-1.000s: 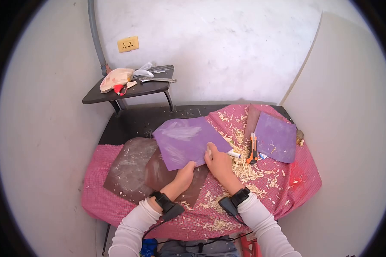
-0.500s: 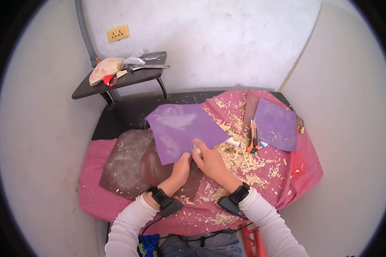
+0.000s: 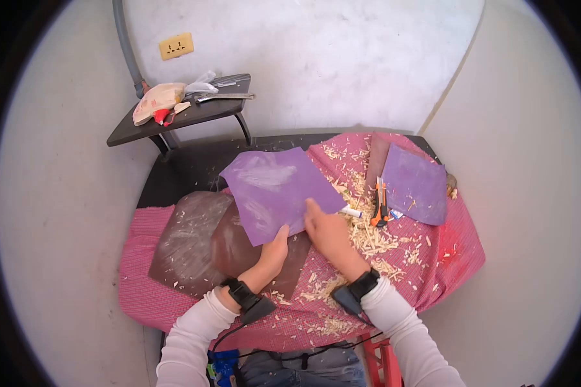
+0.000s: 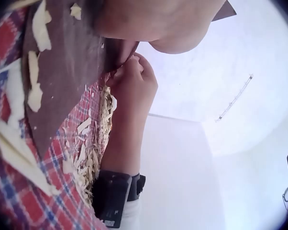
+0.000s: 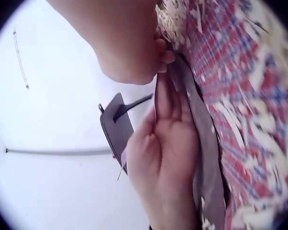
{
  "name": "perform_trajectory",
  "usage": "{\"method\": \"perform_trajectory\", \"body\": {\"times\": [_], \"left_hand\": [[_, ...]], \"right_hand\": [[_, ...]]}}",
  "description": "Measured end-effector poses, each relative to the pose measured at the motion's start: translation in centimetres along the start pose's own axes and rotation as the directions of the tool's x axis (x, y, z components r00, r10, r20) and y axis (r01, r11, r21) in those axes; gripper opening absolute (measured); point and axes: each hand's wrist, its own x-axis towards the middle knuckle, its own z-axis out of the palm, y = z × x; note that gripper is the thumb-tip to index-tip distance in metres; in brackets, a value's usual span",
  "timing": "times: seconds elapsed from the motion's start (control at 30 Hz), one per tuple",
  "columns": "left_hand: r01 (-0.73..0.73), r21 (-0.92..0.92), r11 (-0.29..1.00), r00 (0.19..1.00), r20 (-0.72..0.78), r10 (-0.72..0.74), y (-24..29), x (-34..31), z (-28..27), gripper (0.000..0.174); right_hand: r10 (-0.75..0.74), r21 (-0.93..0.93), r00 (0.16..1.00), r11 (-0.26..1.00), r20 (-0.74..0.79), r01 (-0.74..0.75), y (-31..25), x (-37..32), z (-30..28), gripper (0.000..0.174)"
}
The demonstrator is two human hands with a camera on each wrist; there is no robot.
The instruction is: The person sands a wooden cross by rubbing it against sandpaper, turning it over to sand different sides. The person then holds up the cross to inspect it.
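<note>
A purple sandpaper sheet (image 3: 277,187), streaked with white dust, is held up at its near edge by my left hand (image 3: 271,255), thumb on top and fingers underneath. In the right wrist view the palm of the left hand (image 5: 170,143) faces up beneath it. My right hand (image 3: 332,238) is over the sheet's lower right part, fingers curled round a small pale piece that the hand mostly hides at this moment. Brown sheets (image 3: 187,245), dusty as well, lie under the left hand on the pink checked cloth (image 3: 145,258).
Wood shavings (image 3: 368,238) cover the cloth at right. Among them lie an orange utility knife (image 3: 380,203) and a white marker (image 3: 351,211). Another purple sheet (image 3: 416,184) lies at the far right. A raised black shelf (image 3: 200,113) carries a bag (image 3: 158,103) and a wrench (image 3: 223,97).
The right hand moves over the purple sheet, toward the left hand and then back right and forward. The left hand keeps its hold. The head view has tilted slightly.
</note>
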Motion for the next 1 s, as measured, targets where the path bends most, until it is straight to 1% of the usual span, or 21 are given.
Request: {"method": "perform_trajectory", "body": {"times": [0.1, 0.13, 0.2, 0.23, 0.3, 0.33, 0.4, 0.43, 0.47, 0.5, 0.57, 0.6, 0.7, 0.73, 0.8, 0.83, 0.9, 0.93, 1.0], "left_hand": [[0.044, -0.127, 0.991, 0.998, 0.043, -0.039, 0.9, -0.4, 0.0, 0.033], [0.022, -0.120, 0.993, 0.999, 0.051, -0.016, 0.9, -0.4, -0.1, 0.034], [-0.020, -0.105, 0.994, 0.997, 0.071, 0.028, 0.6, -0.1, -0.2, 0.034], [0.037, -0.028, 0.999, 0.999, 0.028, -0.037, 0.4, 0.0, -0.4, 0.034], [0.155, 0.100, 0.983, 0.987, -0.069, -0.148, 0.1, 0.3, -0.3, 0.033], [0.118, 0.022, 0.993, 0.993, -0.032, -0.117, 0.1, 0.1, -0.3, 0.032], [0.042, -0.136, 0.990, 0.999, 0.030, -0.038, 0.6, -0.2, -0.2, 0.030], [0.058, -0.148, 0.987, 0.998, 0.033, -0.053, 0.8, -0.2, -0.1, 0.030], [0.077, -0.156, 0.985, 0.997, 0.037, -0.072, 0.9, -0.1, -0.1, 0.029], [0.096, -0.161, 0.982, 0.995, 0.043, -0.090, 1.0, -0.2, -0.2, 0.028], [0.077, -0.057, 0.995, 0.997, 0.004, -0.077, -0.3, 0.3, -0.7, 0.028], [0.064, -0.015, 0.998, 0.998, -0.016, -0.065, -0.6, 0.4, -0.6, 0.028], [0.077, 0.011, 0.997, 0.997, -0.016, -0.077, -0.6, 0.4, -0.7, 0.029], [0.068, -0.033, 0.997, 0.997, 0.030, -0.067, -0.3, 0.4, -0.6, 0.029], [0.067, -0.109, 0.992, 0.992, 0.118, -0.054, 0.5, 0.0, -1.0, 0.030], [0.065, -0.125, 0.990, 0.994, 0.095, -0.054, 0.7, -0.1, -0.9, 0.031], [0.059, -0.163, 0.985, 0.997, 0.053, -0.051, 0.9, -0.2, -0.2, 0.032], [0.035, -0.135, 0.990, 0.998, 0.048, -0.029, 0.5, 0.0, -0.4, 0.033], [-0.017, -0.087, 0.996, 0.999, 0.040, 0.020, -0.8, 0.6, -0.6, 0.036]], "right_hand": [[-0.116, 0.220, 0.993, 0.969, -0.014, 0.116, -2.1, -0.8, -0.3, 0.036], [-0.126, 0.324, 0.991, 0.940, 0.044, 0.105, -2.4, -0.9, -0.4, 0.037], [-0.011, 0.192, 0.999, 0.981, 0.048, 0.001, -1.4, 0.0, -0.3, 0.037], [0.048, 0.120, 0.998, 0.991, 0.047, -0.053, -0.9, 0.2, -0.1, 0.037], [0.035, 0.100, 0.999, 0.994, 0.035, -0.038, -0.4, 0.0, 0.3, 0.037], [0.024, 0.087, 0.999, 0.996, 0.028, -0.026, -0.4, 0.0, 0.3, 0.037], [-0.079, 0.201, 0.997, 0.977, 0.025, 0.072, -1.8, -0.7, -0.1, 0.037], [-0.124, 0.263, 0.992, 0.958, 0.020, 0.114, -2.7, -1.0, -0.4, 0.037], [-0.124, 0.245, 0.991, 0.964, 0.048, 0.109, -3.0, -1.0, -0.6, 0.038], [-0.074, 0.170, 0.997, 0.983, 0.036, 0.066, -2.6, -0.7, -0.5, 0.038], [0.018, 0.013, 1.000, 1.000, 0.002, -0.018, -0.5, 0.0, -0.1, 0.037], [0.068, 0.056, 0.998, 0.996, -0.004, -0.067, 0.2, 0.6, -0.2, 0.036], [0.015, 0.060, 1.000, 0.998, 0.025, -0.017, -1.0, -0.4, 0.2, 0.036], [-0.029, 0.119, 0.999, 0.993, 0.012, 0.028, -2.2, -0.8, -0.4, 0.036], [-0.073, 0.159, 0.997, 0.985, 0.036, 0.066, -2.4, -0.8, -0.2, 0.036], [-0.090, 0.184, 0.995, 0.980, 0.046, 0.080, -2.6, -0.9, 0.1, 0.037], [0.026, 0.086, 1.000, 0.996, -0.002, -0.026, -0.7, 0.1, 0.3, 0.037], [0.073, 0.030, 0.997, 0.997, -0.030, -0.072, 0.1, 0.6, 0.2, 0.037], [0.048, 0.046, 0.999, 0.998, -0.011, -0.047, -0.3, 0.0, 0.3, 0.036]]}}
